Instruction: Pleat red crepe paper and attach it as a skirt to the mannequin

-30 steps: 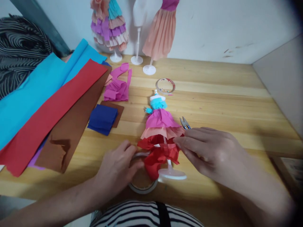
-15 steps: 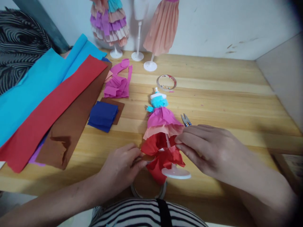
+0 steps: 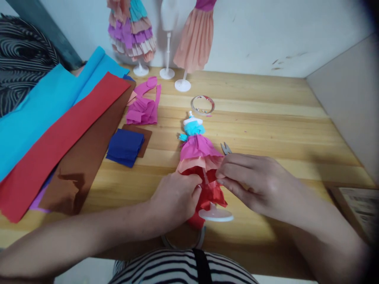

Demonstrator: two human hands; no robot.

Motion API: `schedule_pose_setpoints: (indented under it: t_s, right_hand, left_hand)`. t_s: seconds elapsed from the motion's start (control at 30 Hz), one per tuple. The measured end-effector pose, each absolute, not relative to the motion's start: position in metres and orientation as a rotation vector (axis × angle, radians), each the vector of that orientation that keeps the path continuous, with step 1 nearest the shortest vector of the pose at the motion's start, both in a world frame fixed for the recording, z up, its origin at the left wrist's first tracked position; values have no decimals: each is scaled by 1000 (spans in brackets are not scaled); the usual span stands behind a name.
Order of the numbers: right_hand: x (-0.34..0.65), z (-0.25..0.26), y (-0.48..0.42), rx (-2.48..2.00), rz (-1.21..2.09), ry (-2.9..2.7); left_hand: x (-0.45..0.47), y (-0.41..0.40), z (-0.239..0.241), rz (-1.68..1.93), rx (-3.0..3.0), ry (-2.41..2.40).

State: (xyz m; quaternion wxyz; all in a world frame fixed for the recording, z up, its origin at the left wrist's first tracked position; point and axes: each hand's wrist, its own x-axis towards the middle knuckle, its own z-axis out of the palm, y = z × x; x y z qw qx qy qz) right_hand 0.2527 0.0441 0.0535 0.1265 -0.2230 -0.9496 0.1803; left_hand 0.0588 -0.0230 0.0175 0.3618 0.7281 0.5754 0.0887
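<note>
A small white mannequin (image 3: 192, 119) on a round base (image 3: 216, 215) lies on the wooden table (image 3: 266, 126), dressed in a cyan top, a pink layer (image 3: 197, 148), a peach layer and red crepe paper (image 3: 213, 192). My left hand (image 3: 174, 199) pinches the red paper at the skirt's left side. My right hand (image 3: 251, 183) pinches the skirt's right edge with closed fingers. Small snips (image 3: 225, 148) lie just behind my right hand. A tape roll (image 3: 183, 240) sits at the table's near edge, partly hidden under my left hand.
Long cyan (image 3: 44, 106), red (image 3: 62, 138) and brown (image 3: 85, 161) paper sheets cover the left. Folded dark blue paper (image 3: 126, 146) and pink scraps (image 3: 143, 110) lie nearby. A clear round lid (image 3: 203, 105) sits behind the mannequin. Three stands, two dressed (image 3: 132, 29) (image 3: 195, 37), line the wall.
My left hand moved right from the tape roll onto the red skirt paper. My right hand stayed on the skirt's right edge. The view shifted slightly.
</note>
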Motion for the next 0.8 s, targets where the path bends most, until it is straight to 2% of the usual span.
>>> schedule_pose_setpoints:
  t_s: [0.5, 0.67, 0.8]
  right_hand:
    - [264, 62, 60, -541, 988, -2587]
    - [256, 79, 50, -547, 939, -2538]
    - [246, 75, 28, -578, 823, -2620]
  left_hand:
    - [58, -20, 16, 214, 1868, 1489]
    - [59, -20, 17, 237, 1891, 1460]
    - [58, -22, 19, 306, 1908, 1446]
